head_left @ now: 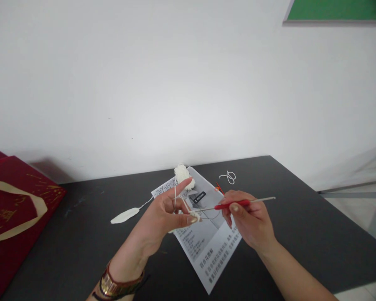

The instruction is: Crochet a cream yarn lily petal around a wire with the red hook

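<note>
My left hand (166, 215) is raised over the black table (301, 217), forefinger stretched up with cream yarn (175, 196) looped over it, thumb and middle finger pinching a small cream crochet piece (194, 216). My right hand (247, 219) grips a crochet hook (235, 205) with a red handle and metal shaft; its tip points left into the crochet piece. The yarn runs back to a small cream yarn ball (182, 172) lying on a printed instruction sheet (207, 246) beneath both hands.
A finished cream petal (125, 215) with a yarn tail lies left of the sheet. A loose loop of white yarn (228, 177) sits near the table's far edge. A dark red gift bag (12, 213) with cream handles stands at the left. White wall behind.
</note>
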`<state>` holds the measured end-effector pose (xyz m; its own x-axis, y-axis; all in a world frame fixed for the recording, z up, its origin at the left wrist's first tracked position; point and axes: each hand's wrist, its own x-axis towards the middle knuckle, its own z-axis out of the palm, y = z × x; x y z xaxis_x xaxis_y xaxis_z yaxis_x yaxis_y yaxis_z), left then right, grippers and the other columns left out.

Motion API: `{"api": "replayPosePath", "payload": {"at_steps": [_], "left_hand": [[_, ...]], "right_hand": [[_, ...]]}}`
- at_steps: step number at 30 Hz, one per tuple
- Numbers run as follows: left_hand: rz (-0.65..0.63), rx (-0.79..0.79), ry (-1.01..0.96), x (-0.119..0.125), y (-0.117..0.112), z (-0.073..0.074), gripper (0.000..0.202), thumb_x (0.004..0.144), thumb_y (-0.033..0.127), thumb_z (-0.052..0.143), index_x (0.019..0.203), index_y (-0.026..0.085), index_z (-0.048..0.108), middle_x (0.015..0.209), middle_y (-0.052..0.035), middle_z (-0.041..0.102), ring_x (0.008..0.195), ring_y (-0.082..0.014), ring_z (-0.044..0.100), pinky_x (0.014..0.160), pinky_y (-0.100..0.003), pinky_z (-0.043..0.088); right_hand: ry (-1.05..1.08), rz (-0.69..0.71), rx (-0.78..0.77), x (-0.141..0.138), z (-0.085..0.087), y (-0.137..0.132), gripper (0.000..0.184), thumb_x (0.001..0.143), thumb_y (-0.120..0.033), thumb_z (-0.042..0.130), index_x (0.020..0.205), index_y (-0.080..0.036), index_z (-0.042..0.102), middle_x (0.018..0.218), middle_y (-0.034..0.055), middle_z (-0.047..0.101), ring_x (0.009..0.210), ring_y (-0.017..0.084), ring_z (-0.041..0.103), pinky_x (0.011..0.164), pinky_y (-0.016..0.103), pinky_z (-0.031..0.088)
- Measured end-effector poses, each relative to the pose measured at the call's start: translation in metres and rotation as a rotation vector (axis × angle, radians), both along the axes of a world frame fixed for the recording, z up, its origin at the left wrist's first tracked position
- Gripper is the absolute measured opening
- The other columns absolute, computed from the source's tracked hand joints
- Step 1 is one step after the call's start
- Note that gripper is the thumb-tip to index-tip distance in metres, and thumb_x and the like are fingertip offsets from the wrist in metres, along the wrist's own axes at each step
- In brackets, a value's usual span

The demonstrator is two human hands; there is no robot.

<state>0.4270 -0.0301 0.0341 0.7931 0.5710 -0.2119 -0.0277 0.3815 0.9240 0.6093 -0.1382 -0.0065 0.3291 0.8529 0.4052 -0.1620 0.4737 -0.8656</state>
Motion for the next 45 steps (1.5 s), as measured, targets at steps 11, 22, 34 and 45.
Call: {"api": "replayPosePath", "payload": {"at_steps": [11,22,34,45], "left_hand": [[-0.137,0.015,-0.004,-0.003,0.006,-0.001,0.075,0.064,0.008,0.078,0.131,0.025,0.05,0.065,0.0036,0.061,0.059,-0.0088,0.055,0.057,-0.021,0.035],[-0.288,0.008,0.018,-0.003,0.008,-0.005,0.076,0.061,0.004,0.076,0.131,0.023,0.052,0.063,0.0038,0.059,0.058,-0.0089,0.054,0.056,-0.02,0.038],[-0.251,0.203,0.09,-0.004,0.003,0.0,0.067,0.061,0.011,0.077,0.124,0.025,0.059,0.065,0.0032,0.06,0.063,-0.0125,0.053,0.062,-0.025,0.039],[-0.066,0.437,0.139,0.003,-0.003,0.001,0.055,0.067,0.023,0.075,0.121,0.021,0.062,0.073,-0.003,0.067,0.072,-0.0203,0.059,0.075,-0.035,0.044]], "right_hand": [[-0.056,0.067,0.022,0.009,0.007,-0.002,0.011,0.083,-0.025,0.064,0.086,-0.019,0.073,0.068,0.0027,0.062,0.05,0.01,0.05,0.042,0.022,0.037],[-0.218,0.131,0.033,0.021,0.013,-0.007,0.012,0.082,-0.027,0.066,0.085,-0.019,0.073,0.068,0.005,0.063,0.057,0.014,0.051,0.047,0.026,0.038],[-0.015,0.188,-0.076,0.019,0.012,-0.004,0.013,0.078,-0.03,0.069,0.079,-0.017,0.074,0.063,0.0044,0.063,0.045,0.011,0.051,0.036,0.022,0.036],[0.473,0.19,-0.355,0.002,0.004,0.009,0.018,0.076,-0.03,0.072,0.071,-0.012,0.07,0.048,-0.002,0.059,0.035,0.005,0.05,0.033,0.013,0.043]]}}
